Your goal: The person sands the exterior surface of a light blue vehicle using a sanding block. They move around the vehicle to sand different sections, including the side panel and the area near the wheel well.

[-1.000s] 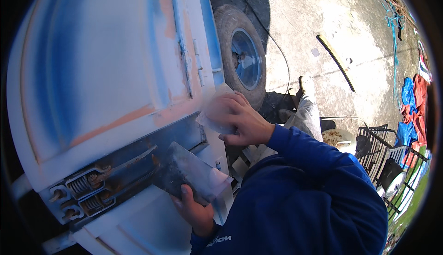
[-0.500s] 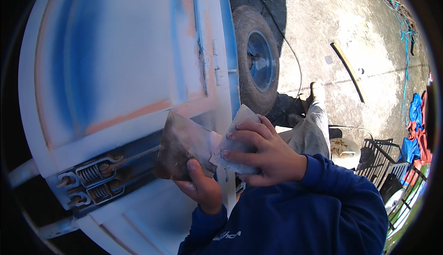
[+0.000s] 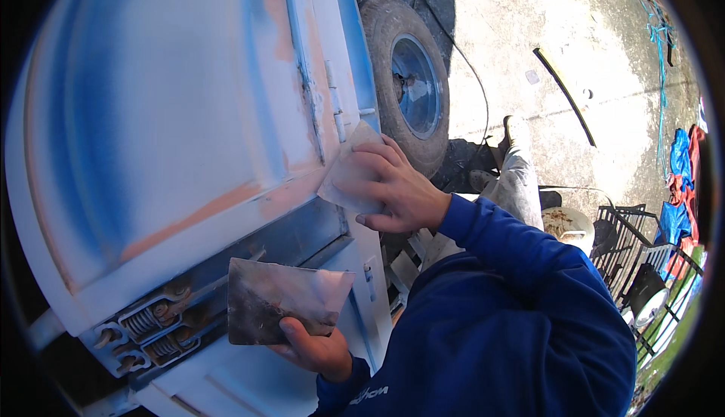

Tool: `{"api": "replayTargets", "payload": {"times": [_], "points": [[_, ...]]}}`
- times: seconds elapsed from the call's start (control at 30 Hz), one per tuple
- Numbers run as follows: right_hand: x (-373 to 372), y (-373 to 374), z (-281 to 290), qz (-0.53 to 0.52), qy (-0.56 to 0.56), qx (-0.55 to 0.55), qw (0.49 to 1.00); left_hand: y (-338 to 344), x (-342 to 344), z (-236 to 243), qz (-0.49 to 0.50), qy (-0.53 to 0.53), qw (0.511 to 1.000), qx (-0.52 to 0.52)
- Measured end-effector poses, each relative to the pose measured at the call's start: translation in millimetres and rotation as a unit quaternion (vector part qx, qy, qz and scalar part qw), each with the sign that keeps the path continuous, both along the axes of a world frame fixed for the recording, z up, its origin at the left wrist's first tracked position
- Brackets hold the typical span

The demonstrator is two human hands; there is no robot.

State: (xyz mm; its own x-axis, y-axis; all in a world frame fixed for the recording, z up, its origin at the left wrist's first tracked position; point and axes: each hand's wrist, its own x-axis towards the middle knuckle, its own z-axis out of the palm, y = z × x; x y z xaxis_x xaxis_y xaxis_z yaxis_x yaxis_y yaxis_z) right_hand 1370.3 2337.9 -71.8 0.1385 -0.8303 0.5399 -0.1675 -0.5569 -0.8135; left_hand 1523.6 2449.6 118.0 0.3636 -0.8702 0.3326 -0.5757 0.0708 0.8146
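My left hand (image 3: 321, 353) grips a flat, roughly rectangular plate (image 3: 283, 288), thumb on its face; dark smudges and a pale pinkish smear mark it. My right hand (image 3: 400, 194) is closed on a thin, translucent pale spreader (image 3: 332, 189), its fingers spread along the back. The spreader lies against the lower corner of a white and blue vehicle panel (image 3: 196, 107), just below a hinge (image 3: 337, 115). Pinkish patches (image 3: 192, 220) run along the panel's edge. My fingers hide part of the spreader.
A wheel (image 3: 415, 84) stands beyond the panel. Rusty spring catches (image 3: 151, 326) sit at the lower left. On the concrete (image 3: 513, 24) lie a black strip (image 3: 566, 98) and a cable (image 3: 472, 62). A white bucket (image 3: 570, 228) and black wire rack (image 3: 627, 243) stand at right.
My right hand has carried the spreader off the plate, up and left onto the panel corner. My left hand has lowered the plate slightly down and left.
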Motion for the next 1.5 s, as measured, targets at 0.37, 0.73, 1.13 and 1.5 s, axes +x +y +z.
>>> {"api": "replayTargets", "payload": {"times": [0.37, 0.73, 1.13, 1.5], "points": [[12, -5, -10, -0.008, -0.002, -0.015, 1.000, 10, -1, -11, 0.037, 0.066, 0.996, 0.048], [13, 1, 4, -0.012, -0.027, 0.022, 0.999, 8, -9, -9, 0.051, 0.051, 0.997, 0.022], [25, 8, 35, -0.048, -0.089, 0.081, 0.992, 6, -11, -5, 0.009, -0.017, 1.000, 0.024], [19, 24, 52, -0.019, -0.098, 0.133, 0.986, 5, -3, 3, -0.017, -0.027, 0.999, -0.002]]}}
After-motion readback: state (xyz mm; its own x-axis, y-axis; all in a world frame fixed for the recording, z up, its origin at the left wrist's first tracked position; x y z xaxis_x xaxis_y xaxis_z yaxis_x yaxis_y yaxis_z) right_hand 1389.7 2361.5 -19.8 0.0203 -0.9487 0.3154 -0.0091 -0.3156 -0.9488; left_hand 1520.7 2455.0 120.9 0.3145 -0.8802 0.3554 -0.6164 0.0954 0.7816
